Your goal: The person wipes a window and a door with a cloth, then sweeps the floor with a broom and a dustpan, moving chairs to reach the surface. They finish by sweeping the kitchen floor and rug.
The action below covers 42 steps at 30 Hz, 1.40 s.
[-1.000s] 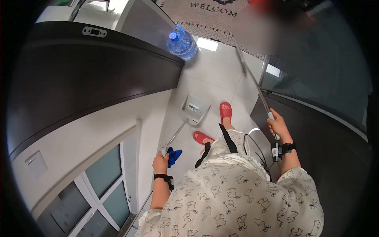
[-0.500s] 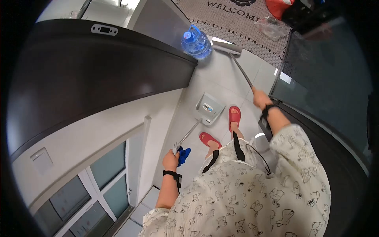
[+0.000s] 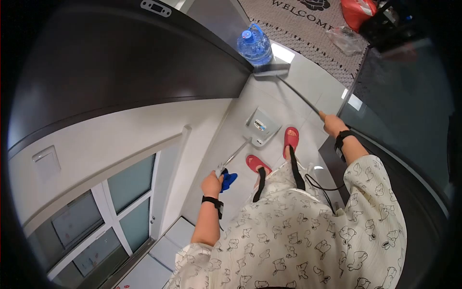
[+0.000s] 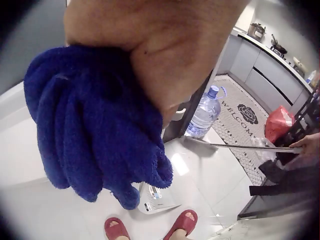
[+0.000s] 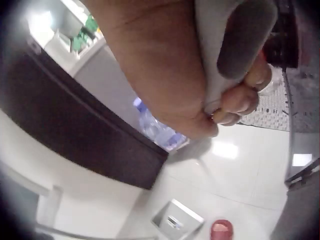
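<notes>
My right hand [image 3: 333, 125] grips the grey handle of a long broom, its fingers curled round it in the right wrist view. The broom head [image 3: 272, 71] is on the white tiles, close in front of the blue water bottle [image 3: 255, 45]. At the lower left my left hand [image 3: 211, 184] holds the top of the dustpan's pole together with a blue cloth [image 4: 95, 120]. The cloth hangs in folds and hides much of that grip in the left wrist view. The grey dustpan [image 3: 263, 126] rests on the floor ahead of my feet.
Red slippers [image 3: 291, 139] are on my feet beside the dustpan. A dark door [image 3: 130, 62] borders the left, and a dark glass-topped unit [image 3: 399, 106] the right. Beyond the bottle lies a welcome mat [image 3: 308, 36] with a red bag [image 3: 356, 13] and clear plastic [image 3: 345, 39].
The broom swung left from beside the mat to the bottle, then came a little nearer to me. My right hand moved forward first. The left hand kept its grip on the dustpan pole and cloth.
</notes>
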Available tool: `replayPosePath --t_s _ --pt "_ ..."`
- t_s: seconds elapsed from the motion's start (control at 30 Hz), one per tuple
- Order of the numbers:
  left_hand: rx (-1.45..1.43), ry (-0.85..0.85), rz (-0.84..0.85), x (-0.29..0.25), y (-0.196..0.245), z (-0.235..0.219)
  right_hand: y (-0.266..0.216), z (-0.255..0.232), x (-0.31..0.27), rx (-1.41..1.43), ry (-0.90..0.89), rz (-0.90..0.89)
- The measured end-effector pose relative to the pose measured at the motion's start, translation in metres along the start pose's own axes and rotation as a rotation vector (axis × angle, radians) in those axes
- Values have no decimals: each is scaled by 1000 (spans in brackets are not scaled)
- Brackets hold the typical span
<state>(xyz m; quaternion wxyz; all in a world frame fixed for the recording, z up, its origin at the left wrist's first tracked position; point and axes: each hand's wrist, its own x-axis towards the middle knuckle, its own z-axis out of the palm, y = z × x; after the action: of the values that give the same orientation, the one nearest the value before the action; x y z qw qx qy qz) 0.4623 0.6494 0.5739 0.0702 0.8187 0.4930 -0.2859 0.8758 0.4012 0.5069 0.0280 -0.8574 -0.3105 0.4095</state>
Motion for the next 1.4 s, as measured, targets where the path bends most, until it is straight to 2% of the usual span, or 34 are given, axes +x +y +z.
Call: replayPosePath --t_s 0.07,0.1,0.2,0.3,0.37,0.43,0.47,0.5,0.57,0.63,0.7,0.8,0.87,0.9,0.93,1.0,1.03,1.07,1.13,1.17,1.2,1.27,1.3,1.33,1.4 --pt "-25 0 -10 25 -56 53 -51 86 12 -60 -70 -41" --pt "-45 7 -12 40 -91 81 -58 141 28 -63 13 -54" --pt "-71 1 -42 88 -236 159 -164 208 27 -88 8 17" --pt "-114 2 -84 128 -390 199 -291 274 59 -143 3 13" --pt "-110 -23 -115 120 -448 230 -315 328 80 -84 84 -13" --pt "-113 -11 -132 65 -460 287 -293 379 63 -75 65 -67" --pt "-117 -5 -152 27 -455 318 -266 403 39 -70 42 -121" --pt "-115 0 -150 -14 -447 350 -232 434 4 -67 46 -121" --pt "-92 51 -167 -94 -420 406 -175 490 -84 -230 -97 -55" --pt "-84 37 -172 -144 -396 458 -111 516 -146 -313 -85 -96" --pt "-75 23 -178 -147 -397 498 -70 544 -170 -281 30 -95" --pt "-86 82 -199 -84 -440 540 -98 575 -135 -204 16 9" --pt "-102 69 -166 -75 -457 553 -84 607 -113 -46 198 -32" --pt "-102 66 -171 -87 -456 560 -65 630 -94 1 316 -146" --pt "-95 36 -175 -104 -452 565 -65 639 -88 108 270 -167" --pt "-83 42 -151 -138 -446 591 -98 656 -108 291 71 116" --pt "-84 40 -157 -144 -442 606 -85 697 -95 334 37 93" --pt "-78 12 -158 -144 -444 621 -73 750 -82 261 64 61" --pt "-105 3 -173 -154 -484 662 -119 824 -149 327 -26 47" --pt "-119 4 -176 -163 -529 690 -150 879 -185 369 -58 7" --pt "-119 39 -159 -167 -585 720 -179 953 -207 299 -8 -97" --pt "-104 83 -118 -152 -714 790 -291 1037 -257 317 -192 -79" --pt "-125 124 -88 -135 -775 815 -347 1076 -265 355 -289 -57" --pt "-140 81 -96 -117 -828 829 -399 1111 -267 336 -291 -52" --pt "-172 31 -107 -77 -922 853 -493 1158 -267 500 -407 56"
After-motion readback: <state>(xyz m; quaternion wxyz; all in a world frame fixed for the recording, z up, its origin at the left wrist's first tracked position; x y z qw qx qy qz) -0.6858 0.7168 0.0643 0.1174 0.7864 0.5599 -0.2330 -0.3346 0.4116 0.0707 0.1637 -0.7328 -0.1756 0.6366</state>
